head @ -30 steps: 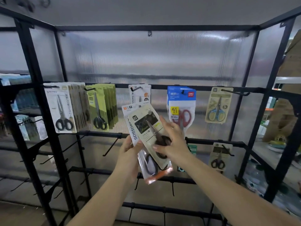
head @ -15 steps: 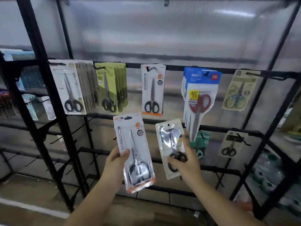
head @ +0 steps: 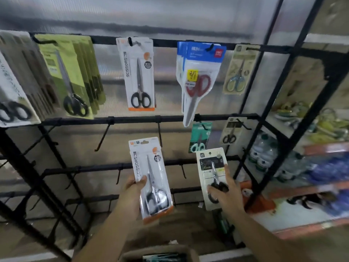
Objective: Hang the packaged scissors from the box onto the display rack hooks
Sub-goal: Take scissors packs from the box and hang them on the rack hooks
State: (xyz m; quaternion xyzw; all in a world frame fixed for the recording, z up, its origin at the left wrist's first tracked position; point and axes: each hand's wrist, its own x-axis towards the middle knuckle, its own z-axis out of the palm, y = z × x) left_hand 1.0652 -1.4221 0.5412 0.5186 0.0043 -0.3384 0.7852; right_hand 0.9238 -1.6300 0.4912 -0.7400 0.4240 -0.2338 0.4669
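Left fingers (head: 140,183): thumb curled over the front edge of a white and orange scissors pack (head: 151,178); grasping it, held upright, long axis vertical, hang hole at the top.
Right fingers (head: 225,171): spread and curled over a smaller cream scissors pack (head: 211,176); grasping it low down, over the black handles; card upright, tilted slightly left.
Left hand (head: 132,193): just below the bare middle hooks (head: 159,135).
Right hand (head: 224,193): nearer the rack's right side.
Matching stock: an identical orange pack (head: 138,74) hangs straight above the left hand; likely the target hook; the move is upward and forward.
Display rack (head: 170,118): black bars; other packs hang along the top row.
Box (head: 160,254): at the bottom edge, open, more packs inside.
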